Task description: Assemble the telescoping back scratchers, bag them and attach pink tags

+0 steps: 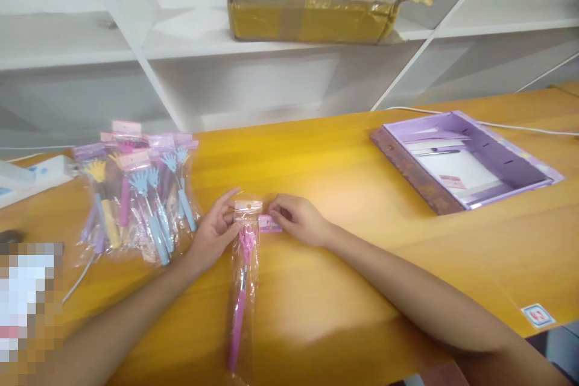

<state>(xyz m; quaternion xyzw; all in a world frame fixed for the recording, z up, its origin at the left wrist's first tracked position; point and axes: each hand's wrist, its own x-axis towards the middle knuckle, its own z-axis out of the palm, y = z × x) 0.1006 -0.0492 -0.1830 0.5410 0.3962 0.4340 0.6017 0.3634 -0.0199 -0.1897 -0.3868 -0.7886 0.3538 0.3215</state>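
Observation:
A pink back scratcher point(238, 319) with a hand-shaped head lies in a clear plastic bag point(252, 313) on the wooden table in front of me. My left hand point(217, 229) pinches the bag's upper left edge between thumb and fingers. At the bag's upper right, my right hand point(296, 217) holds a small pink printed card point(270, 224) between thumb and fingertips. The card's left edge is close to or touching the bag; I cannot tell which. To the left lies a pile of bagged back scratchers point(151, 217) in blue, yellow, pink and purple, several with pink header cards.
An open purple box point(407, 178) at the right holds papers, a pen-like item point(438, 152) and a small pink card point(451, 181). A taped brown parcel point(312, 9) rests on the white shelf behind. A white power strip point(38, 178) and cables are at the left.

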